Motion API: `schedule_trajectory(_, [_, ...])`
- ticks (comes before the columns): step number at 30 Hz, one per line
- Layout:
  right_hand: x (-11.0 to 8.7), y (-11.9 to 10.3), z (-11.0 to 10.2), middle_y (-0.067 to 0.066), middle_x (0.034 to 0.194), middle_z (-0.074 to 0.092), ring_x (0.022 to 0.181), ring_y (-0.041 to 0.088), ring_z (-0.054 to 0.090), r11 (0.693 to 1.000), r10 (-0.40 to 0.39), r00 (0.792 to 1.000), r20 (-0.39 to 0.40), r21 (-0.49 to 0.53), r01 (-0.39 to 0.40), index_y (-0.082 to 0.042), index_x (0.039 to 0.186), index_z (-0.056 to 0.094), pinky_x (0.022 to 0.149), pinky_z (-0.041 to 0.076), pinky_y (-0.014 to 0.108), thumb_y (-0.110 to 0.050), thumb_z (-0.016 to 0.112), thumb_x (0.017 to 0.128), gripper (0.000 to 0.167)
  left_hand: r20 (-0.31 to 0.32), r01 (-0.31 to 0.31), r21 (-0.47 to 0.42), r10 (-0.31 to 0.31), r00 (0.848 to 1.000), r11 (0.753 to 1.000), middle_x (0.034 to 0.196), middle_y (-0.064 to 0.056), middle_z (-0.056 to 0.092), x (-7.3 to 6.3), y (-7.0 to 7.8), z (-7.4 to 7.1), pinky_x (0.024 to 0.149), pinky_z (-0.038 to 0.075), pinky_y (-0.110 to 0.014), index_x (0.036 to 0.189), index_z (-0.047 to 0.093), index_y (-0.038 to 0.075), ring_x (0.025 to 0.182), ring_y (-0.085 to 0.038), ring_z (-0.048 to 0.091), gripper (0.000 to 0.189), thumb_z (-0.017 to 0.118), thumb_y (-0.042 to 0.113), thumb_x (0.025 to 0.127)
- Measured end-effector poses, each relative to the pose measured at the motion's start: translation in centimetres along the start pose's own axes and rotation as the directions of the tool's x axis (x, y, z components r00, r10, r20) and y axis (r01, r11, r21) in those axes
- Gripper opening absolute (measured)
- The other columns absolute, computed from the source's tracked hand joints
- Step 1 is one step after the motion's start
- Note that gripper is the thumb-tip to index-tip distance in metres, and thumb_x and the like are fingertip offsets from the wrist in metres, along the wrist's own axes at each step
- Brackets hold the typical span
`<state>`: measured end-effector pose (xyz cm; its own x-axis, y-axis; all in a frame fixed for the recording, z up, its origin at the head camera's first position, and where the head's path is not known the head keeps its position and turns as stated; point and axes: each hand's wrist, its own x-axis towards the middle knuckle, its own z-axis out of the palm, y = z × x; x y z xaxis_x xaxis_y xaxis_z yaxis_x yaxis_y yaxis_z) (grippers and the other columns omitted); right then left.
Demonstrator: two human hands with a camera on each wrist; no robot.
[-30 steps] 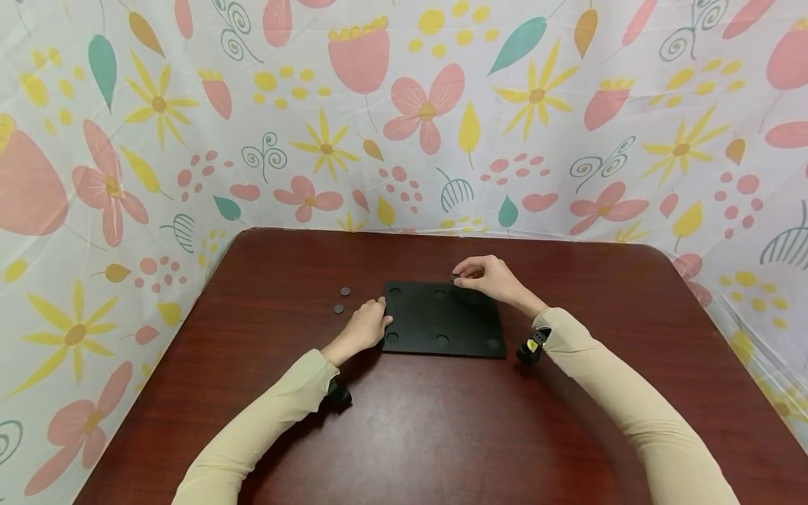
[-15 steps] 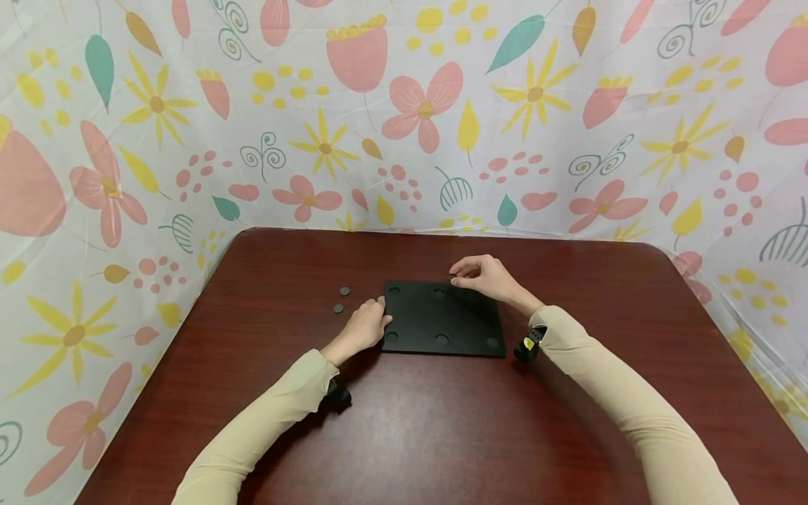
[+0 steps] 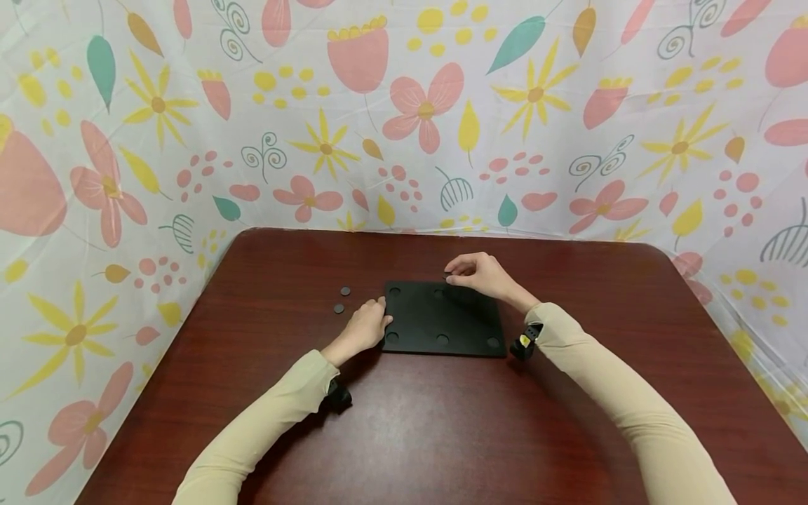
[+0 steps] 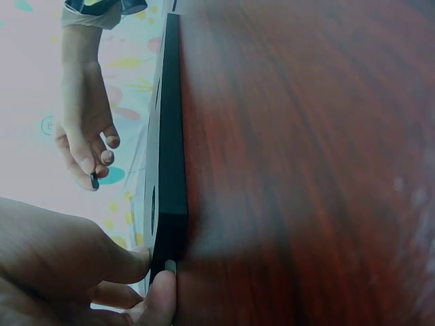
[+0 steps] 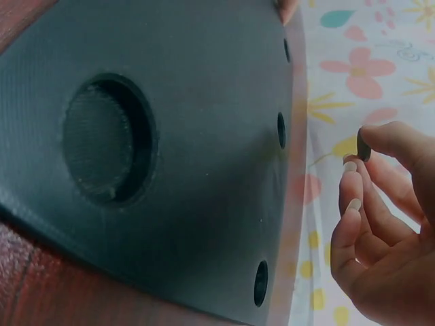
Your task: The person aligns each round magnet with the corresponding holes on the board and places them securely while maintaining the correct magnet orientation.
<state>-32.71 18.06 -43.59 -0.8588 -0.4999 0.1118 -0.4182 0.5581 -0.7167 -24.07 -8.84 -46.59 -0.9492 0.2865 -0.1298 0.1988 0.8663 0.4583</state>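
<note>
A flat black board (image 3: 442, 315) with several shallow round recesses (image 5: 102, 142) lies on the table. My left hand (image 3: 365, 326) grips its left edge; the left wrist view shows the thumb on the top face and a fingertip at the side. Above the far edge of the board, my right hand (image 3: 489, 277) pinches a small dark disc (image 5: 363, 145) between thumb and index finger. The disc is held on edge, apart from the board, in the left wrist view. Two similar grey discs, a far one (image 3: 345, 291) and a nearer one (image 3: 339, 308), lie left of the board.
The reddish-brown wooden table (image 3: 404, 428) extends around the board on all sides. A patterned floral curtain (image 3: 404, 126) hangs behind the table and along its sides. Both wrists wear small black cameras under beige sleeves (image 3: 265, 428).
My right hand has shifted slightly left along the board's far edge with the disc still pinched. The left hand, the board and the two loose discs stay in place.
</note>
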Motion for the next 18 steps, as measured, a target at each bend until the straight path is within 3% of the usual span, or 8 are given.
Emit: schedule_trajectory(18, [0.76, 0.04, 0.54, 0.007, 0.097, 0.074, 0.086, 0.021, 0.068, 0.999, -0.031, 0.999, 0.012, -0.011, 0.031, -0.012, 0.105, 0.072, 0.075, 0.053, 0.035, -0.019, 0.071, 0.090, 0.018, 0.006, 0.014, 0.023, -0.014, 1.000, 1.000, 0.128, -0.025, 0.054, 0.11, 0.03, 0.08, 0.081, 0.053, -0.037, 0.145, 0.036, -0.006, 0.105, -0.035, 0.061, 0.052, 0.049, 0.020, 0.102])
